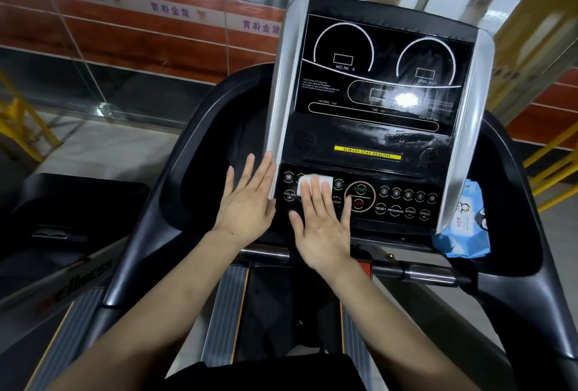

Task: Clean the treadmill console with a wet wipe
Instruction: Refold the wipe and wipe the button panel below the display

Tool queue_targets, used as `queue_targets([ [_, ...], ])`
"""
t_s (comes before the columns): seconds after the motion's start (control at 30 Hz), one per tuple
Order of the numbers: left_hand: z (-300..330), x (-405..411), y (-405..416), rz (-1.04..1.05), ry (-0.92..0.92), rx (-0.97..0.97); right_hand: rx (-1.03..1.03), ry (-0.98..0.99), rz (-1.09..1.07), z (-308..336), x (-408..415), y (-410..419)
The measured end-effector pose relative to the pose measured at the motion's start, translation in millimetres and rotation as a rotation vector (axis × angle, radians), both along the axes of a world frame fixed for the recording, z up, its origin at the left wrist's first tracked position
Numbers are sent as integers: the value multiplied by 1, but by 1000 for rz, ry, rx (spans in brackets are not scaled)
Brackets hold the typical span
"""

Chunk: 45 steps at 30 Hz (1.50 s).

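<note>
- The treadmill console [375,115] rises ahead of both hands, a tall black panel between silver side rails; its upper display shows smeary, streaked patches on the right, which look like damp wipe marks, so I judge that part already gone over.
- The button panel [406,200] is the lower band of the console, directly under the right hand and running off to its right, with START and STOP at the centre.
- The wipes pack [466,228], blue and soft, is wedged beside the console's right rail, well to the right of the right hand, probably parked there for a fresh sheet.
- The left hand [247,203] lies flat and spread, fingers straight, holding nothing; its fingertips touch the console's left rail, seemingly to brace the body while the other hand scrubs.
- The right hand [322,228] is flat too, fingers extended, not curled, pressing down on the wipe instead of pinching it, which spreads pressure across the buttons.
- The wet wipe [308,182], a small folded white pad, sits under the right hand's fingertips on the left button cluster, just right of the left hand.
</note>
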State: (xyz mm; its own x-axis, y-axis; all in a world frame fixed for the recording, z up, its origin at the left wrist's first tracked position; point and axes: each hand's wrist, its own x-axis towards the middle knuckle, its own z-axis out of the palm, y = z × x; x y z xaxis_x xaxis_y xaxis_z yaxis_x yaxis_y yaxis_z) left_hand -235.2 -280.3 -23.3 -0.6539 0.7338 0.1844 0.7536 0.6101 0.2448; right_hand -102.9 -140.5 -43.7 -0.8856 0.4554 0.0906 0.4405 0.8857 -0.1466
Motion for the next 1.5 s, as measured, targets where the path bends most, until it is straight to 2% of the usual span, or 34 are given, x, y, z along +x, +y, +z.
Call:
queue_targets([
  [0.17,-1,-1,-8,-14,24,-6,-11,-71,31,-23,29,-13],
  [0.47,2,0,-7,-10,24,-46,0,9,15,14,-29,3],
  [0.77,7,-5,-11,10,80,-99,49,-44,108,-29,23,-13],
  [1.07,8,-4,-12,-6,72,-117,42,-5,72,21,-34,4],
  [1.33,7,-5,-16,-13,67,-131,128,-57,206,-27,19,-14],
  [1.5,8,-5,-17,5,72,-153,187,-39,210,-7,-4,-1],
])
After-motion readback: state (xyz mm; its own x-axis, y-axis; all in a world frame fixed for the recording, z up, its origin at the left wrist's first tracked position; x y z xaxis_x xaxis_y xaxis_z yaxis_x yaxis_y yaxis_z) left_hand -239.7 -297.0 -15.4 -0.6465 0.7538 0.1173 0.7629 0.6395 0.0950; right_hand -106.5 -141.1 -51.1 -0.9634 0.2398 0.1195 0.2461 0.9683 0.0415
